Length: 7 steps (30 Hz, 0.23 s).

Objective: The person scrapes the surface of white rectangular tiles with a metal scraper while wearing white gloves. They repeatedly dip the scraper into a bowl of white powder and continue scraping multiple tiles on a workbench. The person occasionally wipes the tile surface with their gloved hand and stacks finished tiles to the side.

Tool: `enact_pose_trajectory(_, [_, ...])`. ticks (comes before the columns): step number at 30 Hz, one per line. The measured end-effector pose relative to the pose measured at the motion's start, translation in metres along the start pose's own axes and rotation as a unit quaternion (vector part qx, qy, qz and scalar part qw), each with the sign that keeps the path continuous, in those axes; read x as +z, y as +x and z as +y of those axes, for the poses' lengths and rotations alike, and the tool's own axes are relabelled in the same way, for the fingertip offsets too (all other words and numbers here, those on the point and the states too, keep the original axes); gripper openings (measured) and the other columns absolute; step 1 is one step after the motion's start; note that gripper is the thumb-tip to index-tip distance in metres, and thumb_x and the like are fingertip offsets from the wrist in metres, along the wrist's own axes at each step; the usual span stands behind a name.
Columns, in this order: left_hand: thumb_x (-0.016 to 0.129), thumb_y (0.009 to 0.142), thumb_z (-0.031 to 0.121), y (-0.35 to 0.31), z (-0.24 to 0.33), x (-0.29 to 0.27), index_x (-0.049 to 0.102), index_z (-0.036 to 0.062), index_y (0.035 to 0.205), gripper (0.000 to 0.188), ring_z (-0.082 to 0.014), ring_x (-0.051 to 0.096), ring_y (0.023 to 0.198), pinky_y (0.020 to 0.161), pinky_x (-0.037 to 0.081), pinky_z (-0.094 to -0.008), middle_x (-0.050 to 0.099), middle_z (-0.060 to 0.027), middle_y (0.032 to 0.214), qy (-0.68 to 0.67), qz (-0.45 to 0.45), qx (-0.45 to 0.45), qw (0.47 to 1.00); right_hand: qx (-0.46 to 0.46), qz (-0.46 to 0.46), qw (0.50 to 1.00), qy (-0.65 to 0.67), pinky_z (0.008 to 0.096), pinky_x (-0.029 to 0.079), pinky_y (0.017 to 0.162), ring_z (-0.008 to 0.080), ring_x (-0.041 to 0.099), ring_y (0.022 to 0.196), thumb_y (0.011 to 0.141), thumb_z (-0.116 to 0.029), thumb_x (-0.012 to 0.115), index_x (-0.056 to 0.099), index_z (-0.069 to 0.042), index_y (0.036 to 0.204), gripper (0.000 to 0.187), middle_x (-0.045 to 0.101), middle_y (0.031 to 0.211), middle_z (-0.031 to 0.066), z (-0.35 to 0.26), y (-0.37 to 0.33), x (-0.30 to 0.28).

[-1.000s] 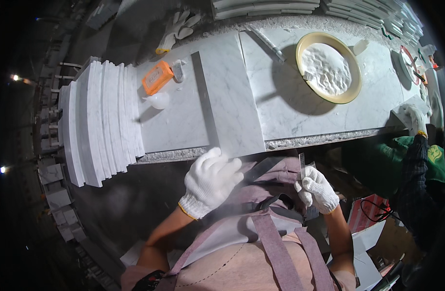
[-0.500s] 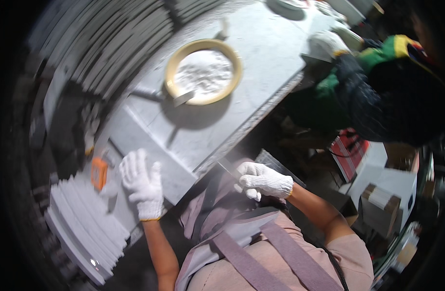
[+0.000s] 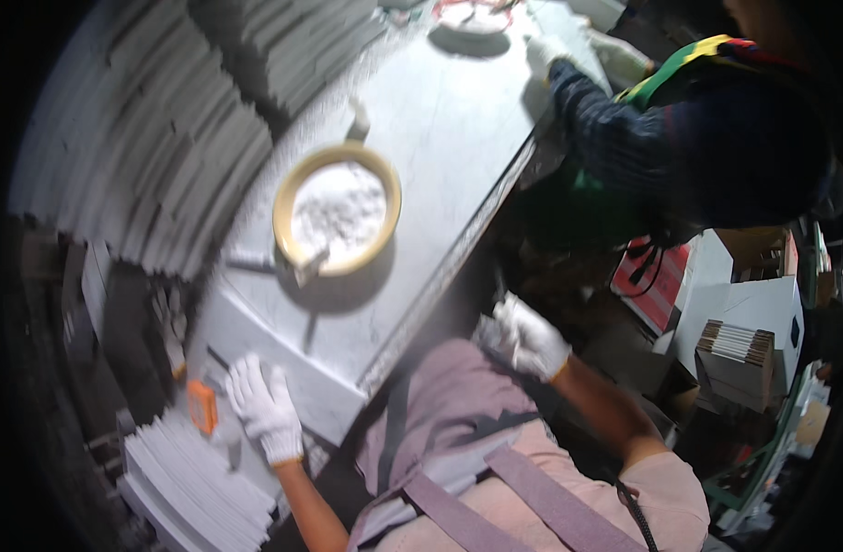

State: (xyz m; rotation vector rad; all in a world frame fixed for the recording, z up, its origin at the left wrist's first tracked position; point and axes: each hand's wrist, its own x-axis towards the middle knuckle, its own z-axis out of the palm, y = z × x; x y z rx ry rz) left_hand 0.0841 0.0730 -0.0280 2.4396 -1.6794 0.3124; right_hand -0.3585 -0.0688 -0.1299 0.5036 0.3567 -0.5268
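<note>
My left hand (image 3: 265,409), in a white knit glove, lies flat with fingers spread by the near left corner of the pale worktop (image 3: 421,276). My right hand (image 3: 530,342), gloved alike, is off the worktop's front edge near my lap. Its fingers are closed on a thin blade-like strip (image 3: 499,279), blurred, so its exact kind is unclear. On the worktop stands a yellow bowl (image 3: 391,221) of white powder (image 3: 340,207). Across the bowl's near left rim rests a flat-bladed tool (image 3: 311,267). An orange box-shaped object (image 3: 201,407) sits left of my left hand.
Stacked pale slabs (image 3: 136,138) rise at the far left, and a smaller stack of thin white pieces (image 3: 196,478) lies near left. A co-worker's sleeve (image 3: 591,110) and gloved hands (image 3: 619,60) are at the far right. Cardboard boxes (image 3: 739,359) stand on the right.
My right hand has moved right, with the strip now pointing up and away. My view has shifted, so the bowl sits lower and further left. My left hand stays flat.
</note>
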Motion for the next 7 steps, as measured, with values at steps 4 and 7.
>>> enact_pose_trajectory(4, [0.071, 0.094, 0.031, 0.012, 0.003, 0.002, 0.067, -0.0031, 0.128, 0.048, -0.0403, 0.059, 0.128, 0.119, 0.04, -0.0542, 0.067, -0.0205, 0.133, 0.015, 0.091, 0.061, 0.994, -0.095, -0.01, 0.946, -0.31, 0.0194, 0.049, 0.056, 0.0069, 0.057, 0.069, 0.107, -0.02, 0.065, 0.056, -0.006, 0.131, 0.03, 0.061, 0.09, -0.0006, 0.042, -0.009, 0.037])
enact_pose_trajectory(7, [0.074, 0.091, 0.037, 0.007, -0.01, 0.007, 0.063, -0.0005, 0.134, 0.058, -0.0409, 0.058, 0.128, 0.12, 0.038, -0.054, 0.065, -0.0204, 0.136, 0.005, -0.004, -0.009, 1.0, -0.047, -0.084, 0.941, -0.324, 0.0218, 0.053, 0.06, 0.0096, 0.06, 0.076, 0.106, -0.02, 0.068, 0.051, -0.005, 0.141, 0.042, 0.06, 0.096, 0.0029, 0.063, 0.0, 0.049])
